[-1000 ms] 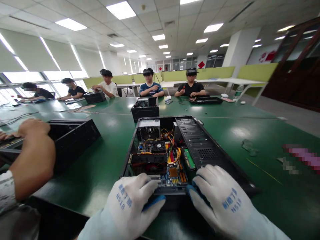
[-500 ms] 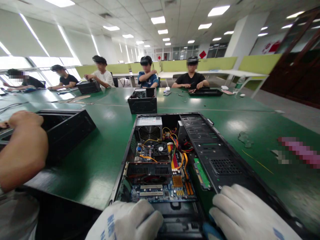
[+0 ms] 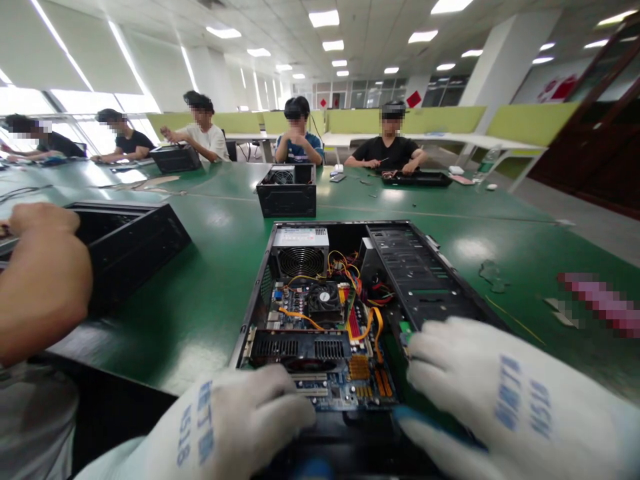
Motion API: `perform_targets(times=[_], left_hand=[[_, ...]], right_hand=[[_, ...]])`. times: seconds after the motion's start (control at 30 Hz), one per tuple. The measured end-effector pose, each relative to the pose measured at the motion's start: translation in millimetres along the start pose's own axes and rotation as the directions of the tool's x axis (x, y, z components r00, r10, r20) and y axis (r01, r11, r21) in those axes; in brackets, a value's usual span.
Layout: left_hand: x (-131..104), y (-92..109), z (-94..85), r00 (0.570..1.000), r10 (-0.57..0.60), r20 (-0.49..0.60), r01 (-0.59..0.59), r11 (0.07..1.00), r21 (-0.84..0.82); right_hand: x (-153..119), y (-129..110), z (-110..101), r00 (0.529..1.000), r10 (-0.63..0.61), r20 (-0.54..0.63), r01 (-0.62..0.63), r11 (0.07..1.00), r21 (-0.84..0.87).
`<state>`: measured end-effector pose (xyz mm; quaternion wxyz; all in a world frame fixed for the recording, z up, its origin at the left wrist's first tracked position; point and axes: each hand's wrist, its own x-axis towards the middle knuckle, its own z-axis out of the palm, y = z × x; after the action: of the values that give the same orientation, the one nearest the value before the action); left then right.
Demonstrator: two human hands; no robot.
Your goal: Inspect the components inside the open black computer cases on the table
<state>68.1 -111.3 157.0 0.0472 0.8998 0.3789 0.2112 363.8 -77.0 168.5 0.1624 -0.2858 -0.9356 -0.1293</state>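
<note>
bright lamps (image 3: 324, 19) shine in the ceiling of a big room, and a long green table (image 3: 210, 287) runs across it. on the table, right in front of the person, lies a black computer case (image 3: 430, 260) with its insides showing. at its far left is a grey box with a round fan (image 3: 300, 261). nearer are a small fan (image 3: 324, 298), a loop of orange cable (image 3: 377, 323) and a blue board (image 3: 345, 393).

both hands wear white gloves with blue marks. the left hand (image 3: 240, 420) is over the near left part of the case, its fingers bent. the right hand (image 3: 480, 380) is over the near right part, fingers together and thumb apart from them. i cannot tell if either hand is gripping the case. a bit of green board (image 3: 405, 328) peeks out by the right fingertips.

on the left, another person's bare arm (image 3: 45, 287) is beside a second black case (image 3: 135, 260). across the table, a smaller black case (image 3: 287, 200) is in front of a person in a blue shirt (image 3: 313, 150).
</note>
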Motion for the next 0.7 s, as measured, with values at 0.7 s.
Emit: perform_targets(times=[0.7], left_hand=[[113.4, -83.0, 32.1, 0.876, -0.457, 0.153, 0.439, 0.888, 0.139]], right_hand=[[132.4, 55.5, 110.2, 0.758, 0.199, 0.621, -0.152, 0.980, -0.128]])
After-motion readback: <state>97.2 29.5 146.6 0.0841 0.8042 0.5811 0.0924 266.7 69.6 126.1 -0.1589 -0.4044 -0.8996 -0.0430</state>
